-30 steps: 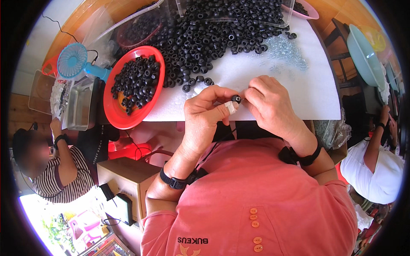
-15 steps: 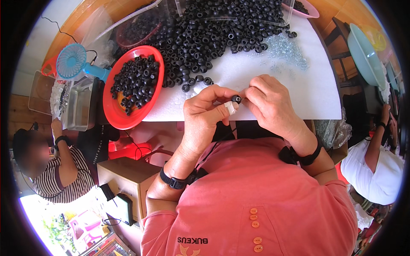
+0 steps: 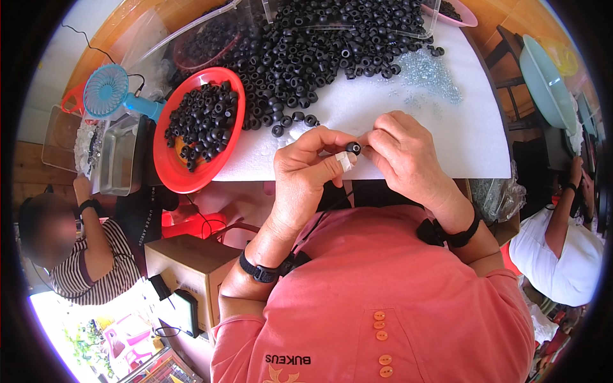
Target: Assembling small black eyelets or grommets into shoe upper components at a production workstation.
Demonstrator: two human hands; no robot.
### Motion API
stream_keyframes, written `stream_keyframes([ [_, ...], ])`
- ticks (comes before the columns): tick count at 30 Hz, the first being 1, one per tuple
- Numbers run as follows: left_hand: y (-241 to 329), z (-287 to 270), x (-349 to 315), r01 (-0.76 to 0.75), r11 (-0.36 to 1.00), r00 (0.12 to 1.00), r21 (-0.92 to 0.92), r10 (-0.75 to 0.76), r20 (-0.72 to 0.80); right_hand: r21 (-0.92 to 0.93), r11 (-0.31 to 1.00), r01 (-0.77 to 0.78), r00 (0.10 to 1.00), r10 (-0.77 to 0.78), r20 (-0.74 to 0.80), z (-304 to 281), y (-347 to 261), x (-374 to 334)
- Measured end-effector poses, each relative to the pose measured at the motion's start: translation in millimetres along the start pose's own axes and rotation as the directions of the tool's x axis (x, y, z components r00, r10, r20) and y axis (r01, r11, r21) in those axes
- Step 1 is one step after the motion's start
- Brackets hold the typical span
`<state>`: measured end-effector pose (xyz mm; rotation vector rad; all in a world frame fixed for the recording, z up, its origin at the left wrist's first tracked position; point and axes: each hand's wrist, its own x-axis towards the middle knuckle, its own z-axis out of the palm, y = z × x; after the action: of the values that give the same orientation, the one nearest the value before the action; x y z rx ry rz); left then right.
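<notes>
My left hand [image 3: 301, 171] pinches a round black bead [image 3: 353, 147] between thumb and forefinger, with a pale opening in the bead turned upward. White tape [image 3: 345, 161] wraps the left thumb. Close against the bead's right side, my right hand [image 3: 407, 156] has its thumb and fingertips pressed together. Whatever they grip is too small or hidden to make out. Both hands are over the front edge of the white-covered table [image 3: 472, 147]. Beyond them spreads a large heap of similar black beads [image 3: 313, 57], and a few loose ones [image 3: 297, 117] lie near my left hand.
A red plate [image 3: 237, 121] of black beads stands at left, beside a blue fan [image 3: 106, 91] and a metal tray [image 3: 120, 159]. Small clear bluish pieces [image 3: 431, 75] lie at the far right. Co-workers sit on the left [image 3: 96, 255] and right [image 3: 555, 255]. A cardboard box [image 3: 182, 265] is below left.
My hands and the bead stay almost exactly in place. The co-worker's arm at the left has shifted slightly.
</notes>
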<state>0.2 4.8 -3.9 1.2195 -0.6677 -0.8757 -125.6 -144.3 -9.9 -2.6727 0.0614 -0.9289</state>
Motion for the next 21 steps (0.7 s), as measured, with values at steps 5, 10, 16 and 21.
stream_keyframes([
  [5, 0.4, 1.2, 0.1, -0.008, 1.000, 1.000, -0.010, 0.008, 0.000, 0.004, 1.000, 0.002, 1.000, -0.002, -0.013, 0.1, -0.1, -0.4],
  [10, 1.9, 2.2, -0.3, 0.002, 1.000, 1.000, -0.005, -0.002, -0.015, 0.016, 1.000, 0.001, 1.000, -0.001, -0.017, 1.0, 0.9, -1.0],
  [16, 3.7, 3.3, -0.9, 0.028, 0.999, 0.999, 0.034, -0.026, -0.044, -0.039, 0.999, 0.019, 1.000, -0.020, -0.017, 0.2, 0.4, -2.7],
  [21, 2.8, 2.0, -0.4, 0.039, 0.999, 0.998, 0.029, -0.037, -0.051, -0.155, 0.987, 0.051, 0.998, -0.045, 0.036, -4.3, -2.0, -3.0],
])
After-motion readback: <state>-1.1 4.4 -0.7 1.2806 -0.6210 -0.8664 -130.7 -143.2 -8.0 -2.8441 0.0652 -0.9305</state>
